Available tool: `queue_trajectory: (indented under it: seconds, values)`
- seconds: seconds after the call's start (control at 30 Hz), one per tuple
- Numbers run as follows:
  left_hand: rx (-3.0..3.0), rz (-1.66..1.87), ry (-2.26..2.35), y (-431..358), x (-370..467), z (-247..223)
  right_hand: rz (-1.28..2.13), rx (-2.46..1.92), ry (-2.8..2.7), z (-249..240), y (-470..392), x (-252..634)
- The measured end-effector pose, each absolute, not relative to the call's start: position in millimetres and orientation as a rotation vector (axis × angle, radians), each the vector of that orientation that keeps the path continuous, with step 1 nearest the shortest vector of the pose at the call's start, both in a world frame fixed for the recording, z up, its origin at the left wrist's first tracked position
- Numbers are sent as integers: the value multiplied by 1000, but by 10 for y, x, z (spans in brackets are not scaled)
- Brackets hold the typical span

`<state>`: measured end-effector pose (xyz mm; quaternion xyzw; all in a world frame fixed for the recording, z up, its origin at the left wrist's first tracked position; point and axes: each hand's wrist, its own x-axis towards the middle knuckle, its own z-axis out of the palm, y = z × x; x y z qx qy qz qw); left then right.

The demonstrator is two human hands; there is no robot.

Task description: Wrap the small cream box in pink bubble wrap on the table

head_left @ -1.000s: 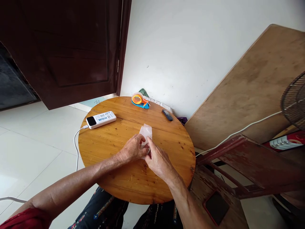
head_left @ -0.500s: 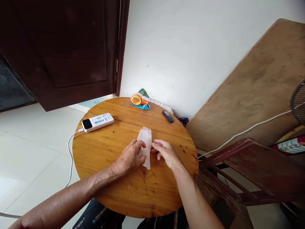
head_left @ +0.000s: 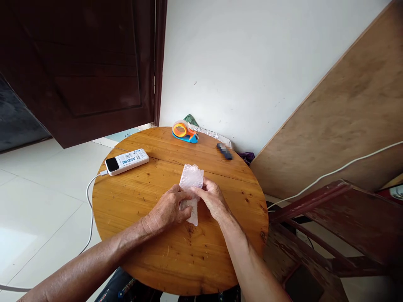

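Note:
A strip of pale pinkish bubble wrap (head_left: 191,176), translucent and folded into a rough rectangle, lies near the middle of the round wooden table. My left hand (head_left: 173,205) comes from the left, its curled fingers and thumb gripping the lower left part of the wrap. From the other side, my right hand (head_left: 212,198) pinches the right edge, with the thumb on top and the fingers behind. Whether anything is inside the folds I cannot tell. The hands cover the wrap's middle.
On the wooden table (head_left: 157,256), a white device with a dark screen (head_left: 127,161) sits at left, its cable running off the edge. An orange and blue tape dispenser (head_left: 185,131) and a blurred dark object (head_left: 224,151) stand farther back. A dark red wooden chair (head_left: 346,218) is at right.
My right hand has moved left and taken hold of the bubble wrap's right edge, lifting or folding its upper part slightly. My left hand stays on the wrap. The view has shifted slightly.

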<state>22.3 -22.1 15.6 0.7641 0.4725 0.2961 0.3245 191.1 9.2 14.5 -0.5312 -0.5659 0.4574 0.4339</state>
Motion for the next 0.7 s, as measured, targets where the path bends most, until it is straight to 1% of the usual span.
queue_trajectory:
  seconds: [0.1, 0.23, 0.33, 0.43, 0.5, 0.57, 0.7]
  values:
    - [2048, 718, 1288, -237, 217, 191, 1135, -1271, -1507, 254, -11, 1912]
    - [2128, 656, 1532, -304, 202, 257, 1035, -1252, -1623, 334, -142, 1900]
    - [2148, 745, 1660, -334, 197, 225, 920, -1277, -1693, 344, -221, 1903]
    - [2139, 962, 1662, -310, 200, 126, 859, -1218, -1769, 361, -312, 1928]
    - [2143, 1099, 1556, -275, 191, 69, 820, -1150, -1836, 371, -388, 1958]
    - [2182, 1149, 1361, -247, 152, 37, 764, -1109, -1903, 359, -471, 1996]
    - [2222, 1023, 896, -258, -37, 17, 618, -1064, -2024, 205, -625, 2069]
